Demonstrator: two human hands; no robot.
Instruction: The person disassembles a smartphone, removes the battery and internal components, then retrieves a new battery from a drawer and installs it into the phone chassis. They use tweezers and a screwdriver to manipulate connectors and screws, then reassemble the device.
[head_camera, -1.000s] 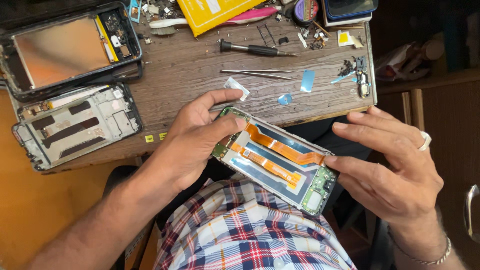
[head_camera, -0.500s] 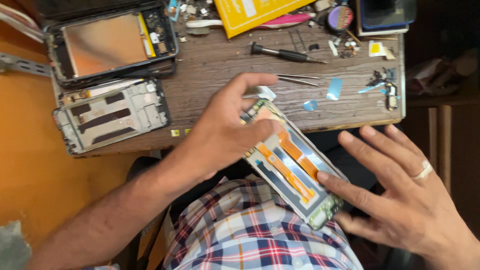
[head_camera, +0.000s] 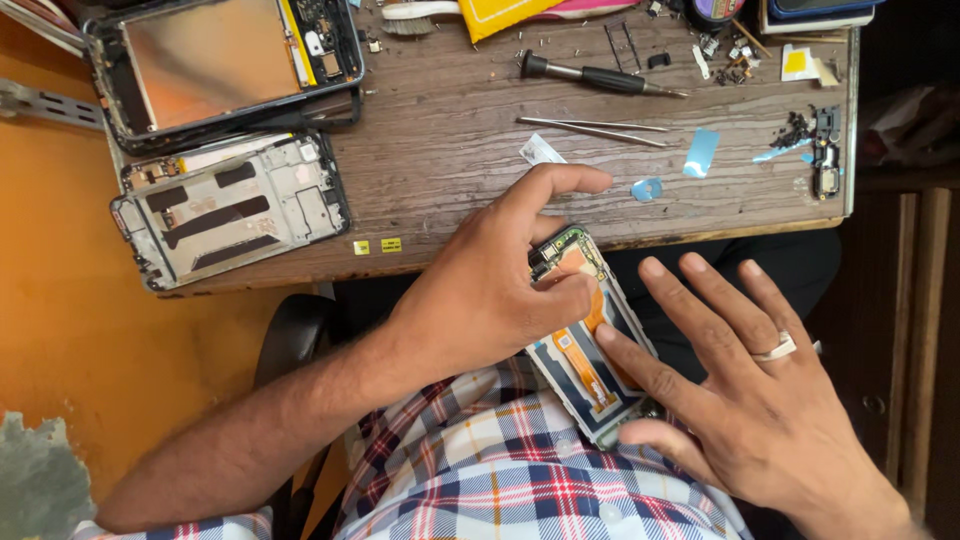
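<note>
An opened phone body (head_camera: 585, 345) with orange flex cables and a green circuit board lies over my lap, just below the table's front edge. My left hand (head_camera: 495, 285) grips its upper end, thumb pressed on the orange cable, index finger stretched toward the table. My right hand (head_camera: 745, 400), a ring on one finger, holds the lower end, with the index fingertip on the phone's face and the thumb under its bottom corner.
On the wooden table (head_camera: 450, 160) lie a phone screen frame (head_camera: 225, 60), a grey mid-frame (head_camera: 235, 205), a screwdriver (head_camera: 600, 78), tweezers (head_camera: 595, 128), blue film scraps (head_camera: 700, 152), small parts (head_camera: 820, 150) and a yellow packet (head_camera: 500, 12). An orange floor (head_camera: 70, 320) lies left.
The phone body has turned from slanting to nearly upright along my lap. My left hand slid over its top end, and my right hand dropped to its lower end.
</note>
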